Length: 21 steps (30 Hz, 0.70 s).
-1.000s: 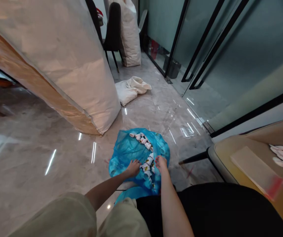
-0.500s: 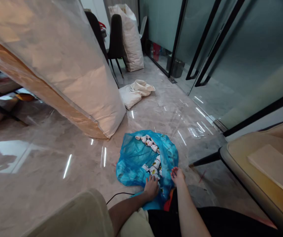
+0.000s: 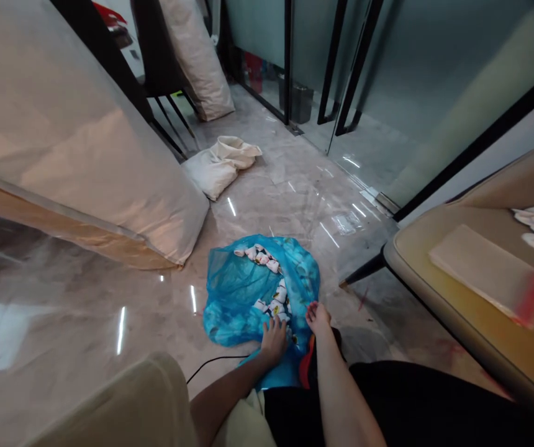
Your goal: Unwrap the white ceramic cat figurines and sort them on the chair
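My feed's dim overall, cool by the glass. Floor L of L hand & beyond throws bright, streaky glare. Shadow's heavy under chair R of R hand; packet on it's soft. Edges stretch, top R corner vignettes black.

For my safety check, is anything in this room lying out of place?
A crumpled white sack lies on the floor, and a thin black cord trails beside the blue bag; both might trip someone.
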{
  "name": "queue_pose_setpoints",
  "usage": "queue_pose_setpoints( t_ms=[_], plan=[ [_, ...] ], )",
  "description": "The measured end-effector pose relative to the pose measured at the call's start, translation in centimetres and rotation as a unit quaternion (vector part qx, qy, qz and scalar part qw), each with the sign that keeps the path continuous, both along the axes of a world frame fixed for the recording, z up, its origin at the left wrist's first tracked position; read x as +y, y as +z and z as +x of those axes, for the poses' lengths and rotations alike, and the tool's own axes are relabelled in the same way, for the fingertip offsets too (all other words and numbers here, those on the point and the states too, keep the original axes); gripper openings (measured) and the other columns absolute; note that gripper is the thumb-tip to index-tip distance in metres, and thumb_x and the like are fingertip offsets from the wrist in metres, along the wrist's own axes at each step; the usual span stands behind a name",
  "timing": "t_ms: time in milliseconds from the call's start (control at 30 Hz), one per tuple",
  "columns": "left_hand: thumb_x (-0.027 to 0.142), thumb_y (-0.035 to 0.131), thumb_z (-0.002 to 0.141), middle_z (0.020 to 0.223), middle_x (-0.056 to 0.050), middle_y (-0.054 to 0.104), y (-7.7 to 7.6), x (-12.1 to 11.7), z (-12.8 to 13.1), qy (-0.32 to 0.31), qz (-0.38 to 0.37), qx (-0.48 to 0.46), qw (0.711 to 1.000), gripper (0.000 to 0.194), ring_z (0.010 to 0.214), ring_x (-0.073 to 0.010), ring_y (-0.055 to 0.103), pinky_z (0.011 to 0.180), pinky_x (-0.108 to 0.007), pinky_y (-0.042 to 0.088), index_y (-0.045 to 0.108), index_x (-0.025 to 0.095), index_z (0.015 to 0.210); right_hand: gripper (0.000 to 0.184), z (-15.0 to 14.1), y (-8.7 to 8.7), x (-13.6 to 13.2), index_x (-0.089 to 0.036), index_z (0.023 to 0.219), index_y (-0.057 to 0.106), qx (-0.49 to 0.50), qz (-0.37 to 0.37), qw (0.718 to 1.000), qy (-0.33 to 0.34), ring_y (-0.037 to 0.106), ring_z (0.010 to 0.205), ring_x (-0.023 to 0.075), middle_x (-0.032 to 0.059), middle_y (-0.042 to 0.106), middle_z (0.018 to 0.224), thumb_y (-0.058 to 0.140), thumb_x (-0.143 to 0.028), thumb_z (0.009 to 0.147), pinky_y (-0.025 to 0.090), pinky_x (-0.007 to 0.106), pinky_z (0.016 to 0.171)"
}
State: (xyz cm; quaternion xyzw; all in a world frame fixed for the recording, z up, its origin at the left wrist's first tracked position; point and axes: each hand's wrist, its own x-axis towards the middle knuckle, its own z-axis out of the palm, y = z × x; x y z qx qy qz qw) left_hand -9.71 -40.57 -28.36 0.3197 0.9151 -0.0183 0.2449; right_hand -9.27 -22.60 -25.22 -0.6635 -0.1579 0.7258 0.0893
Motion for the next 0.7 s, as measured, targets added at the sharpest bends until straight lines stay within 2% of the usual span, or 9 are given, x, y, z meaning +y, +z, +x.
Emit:
queue_pose_setpoints(
  t_ms=[133,267,367,433,567,700],
  plan=[
    [0.020,0.055,0.082,0.148,-0.018,0.047,-0.3,-0.1,0.1,0.016,-0.020,0.001,1.000,0.059,0.122,-0.0363,0.052,0.105,-0.056,0.035,0.052,0.017,0.141,0.037,-1.1,-0.3,-1.9,-0.016,0.127,0.059,-0.001,-0.009,1.000,0.028,0.064,0.104,0.0220,0.0095,0.062,0.125,0.062,-0.038,0.097,0.057,0.043,0.088],
    [0.015,0.053,0.080,0.138,-0.018,0.054,-0.1,0.0,0.1,0.046,-0.035,-0.016,0.998,0.058,0.118,-0.0351,0.054,0.100,-0.052,0.038,0.053,0.016,0.139,0.016,-2.1,-0.4,-4.5,-0.019,0.104,0.062,-0.010,-0.041,0.995,0.088,0.066,0.075,0.0147,0.0030,0.068,0.092,0.053,-0.032,0.100,0.055,0.026,0.064],
    [0.016,0.054,0.081,0.136,-0.018,0.055,-0.2,0.1,0.1,0.047,-0.037,-0.031,0.998,0.056,0.117,-0.0349,0.054,0.099,-0.050,0.039,0.054,0.015,0.137,0.015,-2.7,-0.8,-5.7,-0.019,0.094,0.061,-0.028,-0.068,0.988,0.133,0.066,0.067,0.0158,0.0027,0.066,0.079,0.052,-0.029,0.098,0.051,0.024,0.055],
    [0.017,0.053,0.082,0.134,-0.019,0.057,-0.3,0.1,0.1,0.045,-0.038,-0.044,0.997,0.054,0.118,-0.0353,0.054,0.101,-0.052,0.037,0.055,0.013,0.136,0.018,-3.3,-1.1,-6.1,-0.016,0.100,0.063,-0.044,-0.076,0.984,0.156,0.067,0.075,0.0174,0.0051,0.067,0.088,0.055,-0.032,0.098,0.054,0.028,0.061],
    [0.023,0.052,0.088,0.132,-0.021,0.058,-0.5,0.3,0.1,0.038,-0.032,-0.070,0.996,0.053,0.122,-0.0376,0.051,0.107,-0.055,0.030,0.054,0.011,0.139,0.035,-4.3,-1.8,-6.8,-0.016,0.125,0.060,-0.062,-0.066,0.978,0.189,0.065,0.101,0.0211,0.0091,0.063,0.122,0.062,-0.038,0.097,0.058,0.041,0.086],
    [0.026,0.049,0.092,0.130,-0.023,0.060,0.1,0.5,-0.2,0.034,-0.023,-0.096,0.995,0.046,0.120,-0.0378,0.054,0.109,-0.057,0.028,0.059,0.008,0.133,0.037,-4.4,-1.9,-7.2,-0.017,0.128,0.058,-0.065,0.001,0.974,0.216,0.064,0.108,0.0232,0.0099,0.061,0.127,0.062,-0.037,0.097,0.056,0.044,0.090]
  ],
)
